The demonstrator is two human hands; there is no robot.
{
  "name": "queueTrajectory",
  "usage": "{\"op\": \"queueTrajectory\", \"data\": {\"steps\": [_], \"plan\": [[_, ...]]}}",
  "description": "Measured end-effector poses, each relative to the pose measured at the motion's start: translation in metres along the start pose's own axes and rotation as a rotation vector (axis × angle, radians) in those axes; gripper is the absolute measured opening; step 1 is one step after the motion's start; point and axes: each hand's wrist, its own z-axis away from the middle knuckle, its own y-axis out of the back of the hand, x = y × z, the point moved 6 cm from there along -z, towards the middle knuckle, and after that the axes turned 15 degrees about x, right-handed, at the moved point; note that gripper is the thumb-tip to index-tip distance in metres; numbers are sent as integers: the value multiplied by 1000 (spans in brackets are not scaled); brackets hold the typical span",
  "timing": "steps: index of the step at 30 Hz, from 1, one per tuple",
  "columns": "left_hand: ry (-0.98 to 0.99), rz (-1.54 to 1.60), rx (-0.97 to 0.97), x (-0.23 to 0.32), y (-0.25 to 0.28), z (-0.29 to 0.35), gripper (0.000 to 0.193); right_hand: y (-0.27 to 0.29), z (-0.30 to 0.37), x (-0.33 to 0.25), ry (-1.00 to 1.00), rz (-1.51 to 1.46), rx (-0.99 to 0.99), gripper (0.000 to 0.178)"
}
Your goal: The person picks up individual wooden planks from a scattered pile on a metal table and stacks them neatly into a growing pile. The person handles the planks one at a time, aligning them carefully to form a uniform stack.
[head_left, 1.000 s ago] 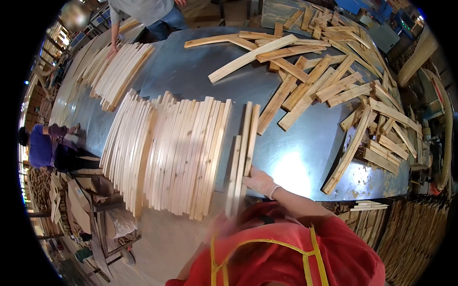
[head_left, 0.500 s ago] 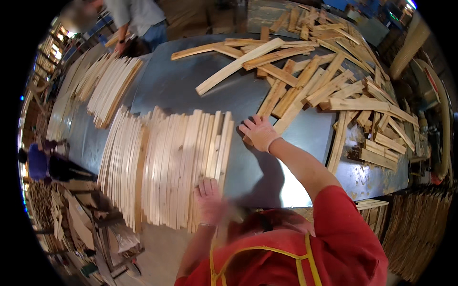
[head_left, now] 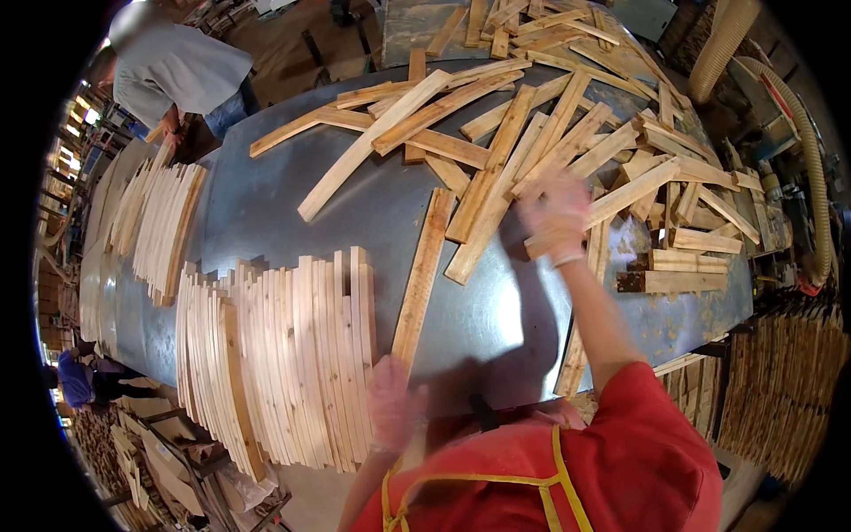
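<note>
A single wooden board (head_left: 422,270) lies slanted on the metal table, just right of a row of pale boards (head_left: 306,355) packed side by side. My left hand (head_left: 393,408), gloved and smeared by motion, is closed around this board's near end. My right hand (head_left: 556,213), also gloved, is over the near edge of a loose heap of boards (head_left: 523,146). Motion blurs its fingers, so their grip on any board cannot be made out.
A smaller row of boards (head_left: 168,230) lies at the left, near a co-worker in a grey shirt (head_left: 182,75). Another person (head_left: 75,379) stands at the far left. A ribbed hose (head_left: 811,177) hangs at the right, above stacked wood (head_left: 784,399).
One board has come away from the heap toward the packed row and my left hand. My right hand has moved right and farther away, onto the heap. The view has shifted right.
</note>
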Motion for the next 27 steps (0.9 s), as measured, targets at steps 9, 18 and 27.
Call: {"op": "queueTrajectory", "data": {"steps": [9,18,27], "plan": [[284,195,-143,-5,-36,-18,78,32,80,113,-860,-67,-1,79],[837,642,-251,-12,53,82,45,110,303,-180,-621,-643,-760,78],[111,-257,-152,-35,29,110,77,81,238,-149,-289,-594,-721,67]]}}
